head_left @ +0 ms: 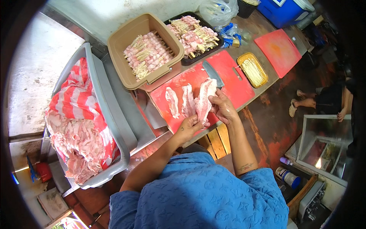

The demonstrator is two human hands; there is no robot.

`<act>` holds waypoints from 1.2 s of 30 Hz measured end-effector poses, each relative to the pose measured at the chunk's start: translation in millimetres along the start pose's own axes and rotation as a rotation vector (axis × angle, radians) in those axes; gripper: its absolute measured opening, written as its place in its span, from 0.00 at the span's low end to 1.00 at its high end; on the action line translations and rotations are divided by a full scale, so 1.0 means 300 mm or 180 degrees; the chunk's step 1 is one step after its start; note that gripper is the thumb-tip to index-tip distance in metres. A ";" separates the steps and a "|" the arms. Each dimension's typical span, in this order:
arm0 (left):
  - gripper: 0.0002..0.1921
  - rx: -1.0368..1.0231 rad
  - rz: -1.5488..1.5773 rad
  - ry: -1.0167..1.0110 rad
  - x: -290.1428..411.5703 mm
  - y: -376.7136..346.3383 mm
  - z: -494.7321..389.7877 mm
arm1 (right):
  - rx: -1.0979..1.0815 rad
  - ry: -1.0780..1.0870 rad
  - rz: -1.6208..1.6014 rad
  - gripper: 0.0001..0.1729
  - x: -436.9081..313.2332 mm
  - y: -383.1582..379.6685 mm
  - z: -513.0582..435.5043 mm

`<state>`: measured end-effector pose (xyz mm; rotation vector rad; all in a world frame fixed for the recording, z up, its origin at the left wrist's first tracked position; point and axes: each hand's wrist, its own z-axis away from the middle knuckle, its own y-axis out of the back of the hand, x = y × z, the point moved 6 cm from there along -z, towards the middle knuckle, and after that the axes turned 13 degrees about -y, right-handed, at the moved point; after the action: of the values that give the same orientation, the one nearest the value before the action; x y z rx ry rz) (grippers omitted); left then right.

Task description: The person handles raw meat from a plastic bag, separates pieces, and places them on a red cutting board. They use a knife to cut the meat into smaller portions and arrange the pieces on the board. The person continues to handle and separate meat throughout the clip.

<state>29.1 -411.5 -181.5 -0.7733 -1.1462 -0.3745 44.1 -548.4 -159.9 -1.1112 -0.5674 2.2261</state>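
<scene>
Between them, my left hand (188, 128) and my right hand (224, 107) hold a strip of raw, fatty meat (205, 94) above a red cutting board (238, 88). The left fingers pinch its near end; the right fingers grip its right edge. Two more meat strips, one in the middle (187, 100) and one at the left (172, 102), lie side by side on the board. A knife blade (211, 72) rests flat behind the held strip, its handle hidden. At the board's right end sits a small golden tray (264, 80) of enoki mushrooms (252, 71).
A brown tub (117, 48) and a black tray (187, 61) hold meat-wrapped skewers. Left stands a grey bin (124, 137) with sliced meat (83, 143) in a red-and-white striped bag (77, 100). Another red board (277, 51) lies far right, near a blue cooler (280, 13). A person's leg (304, 103) shows at right.
</scene>
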 end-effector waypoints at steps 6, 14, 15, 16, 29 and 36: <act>0.17 0.0587 0.0040 0.0747 -0.083 0.045 -0.029 | 0.0684 0.0252 0.0974 0.28 -0.040 0.137 -0.171; 0.18 0.1237 -0.0300 0.0929 -0.337 0.134 -0.072 | 0.3112 0.1335 0.5183 0.27 0.007 0.263 -0.144; 0.18 0.1257 -0.0338 0.0930 -0.335 0.138 -0.072 | 0.3104 0.1377 0.5200 0.27 0.020 0.278 -0.156; 0.17 0.1274 -0.0376 0.0933 -0.333 0.139 -0.067 | 0.3098 0.1417 0.5217 0.26 0.025 0.294 -0.168; 0.14 0.1546 -0.1309 0.0538 -0.337 0.153 -0.062 | 0.1848 0.0628 0.4146 0.13 0.202 0.167 0.123; 0.15 0.1454 -0.1738 0.0537 -0.305 0.149 -0.077 | 0.1957 0.0325 0.4387 0.12 0.340 0.156 0.155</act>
<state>37.2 -407.6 -285.4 -0.0176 -1.2125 -0.5909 -57.6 -520.8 -220.1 -1.4070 1.2582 2.9622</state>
